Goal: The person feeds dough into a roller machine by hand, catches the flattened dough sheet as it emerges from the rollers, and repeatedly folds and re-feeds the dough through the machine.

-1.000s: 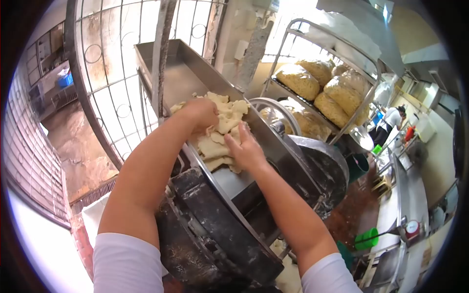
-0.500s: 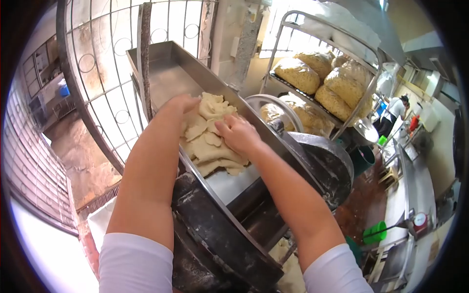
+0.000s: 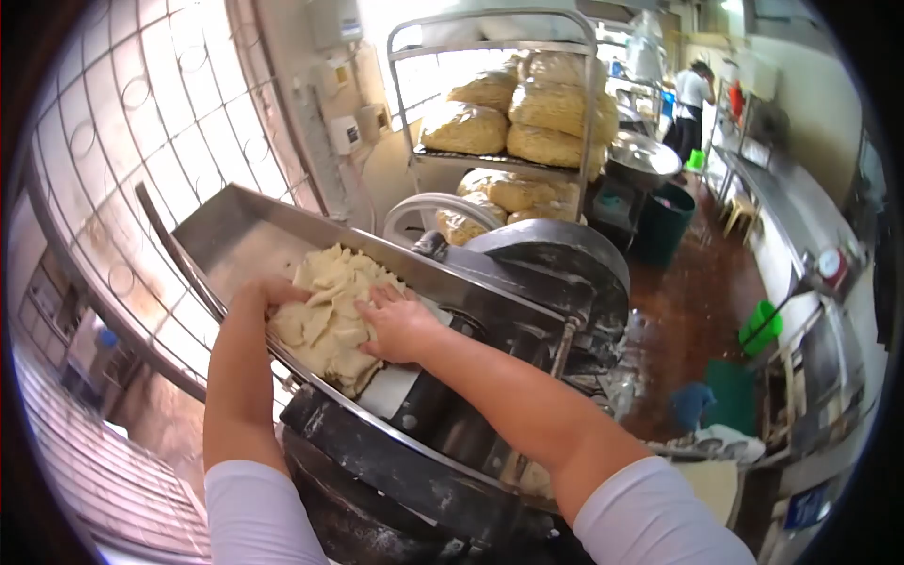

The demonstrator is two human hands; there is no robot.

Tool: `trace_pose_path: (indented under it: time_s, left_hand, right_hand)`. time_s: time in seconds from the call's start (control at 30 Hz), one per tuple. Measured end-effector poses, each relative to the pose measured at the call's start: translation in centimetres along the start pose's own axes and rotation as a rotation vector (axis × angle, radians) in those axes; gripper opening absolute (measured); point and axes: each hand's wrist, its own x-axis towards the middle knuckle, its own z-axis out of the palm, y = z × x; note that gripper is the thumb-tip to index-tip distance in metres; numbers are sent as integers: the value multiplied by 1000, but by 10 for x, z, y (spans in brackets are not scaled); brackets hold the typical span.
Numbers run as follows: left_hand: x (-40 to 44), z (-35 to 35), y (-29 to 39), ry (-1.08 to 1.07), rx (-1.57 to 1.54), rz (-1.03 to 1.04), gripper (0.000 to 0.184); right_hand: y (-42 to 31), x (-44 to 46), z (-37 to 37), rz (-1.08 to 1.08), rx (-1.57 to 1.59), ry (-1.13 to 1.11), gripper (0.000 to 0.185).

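Note:
A crumpled heap of pale dough (image 3: pixel 330 315) lies in the long metal trough (image 3: pixel 235 221) of a dark machine. My left hand (image 3: pixel 273 292) touches the heap's left side, its thumb side over the dough; the other fingers are mostly hidden. On the right side of the heap rests my right hand (image 3: pixel 400 325), open, with fingers spread and pressing against the dough. A flat pale plate (image 3: pixel 391 391) shows just below the heap, beside the dark rollers (image 3: pixel 452 405).
Behind the machine stands a rack (image 3: pixel 591 113) with several large plastic-wrapped yellowish bundles (image 3: pixel 551 104). A wheel (image 3: pixel 443 209) and rounded dark housing (image 3: pixel 556 250) border the trough. Farther right are a dark bin (image 3: pixel 665 224), a green bucket (image 3: pixel 761 328) and a distant person (image 3: pixel 692 99).
My view has swung right, so the trough and dough appear farther left and lower. The right hand's fingers have spread wider on the dough. Both hands stay at the heap.

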Motion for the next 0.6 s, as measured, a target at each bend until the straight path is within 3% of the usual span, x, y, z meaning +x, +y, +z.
trace_pose_path:
  time_s: [0.17, 0.23, 0.3, 0.37, 0.5, 0.6]
  left_hand:
    - [-21, 45, 15, -10, -79, 169, 53]
    - [-26, 63, 22, -37, -161, 273, 52]
    - [-21, 73, 19, -8, -220, 318, 51]
    - [-46, 89, 30, -26, -313, 392, 53]
    - [-66, 108, 40, -45, -422, 471, 55]
    - [-38, 120, 28, 153, -199, 445, 54]
  right_hand:
    - [16, -49, -31, 60, -14, -62, 69]
    - [45, -87, -32, 32, 143, 420, 57]
    - [69, -137, -65, 43, 302, 636, 56]
    - [91, -185, -78, 149, 395, 702, 51]
    - [114, -266, -79, 292, 919, 580, 42]
    - [121, -300, -56, 359, 1140, 532, 38]
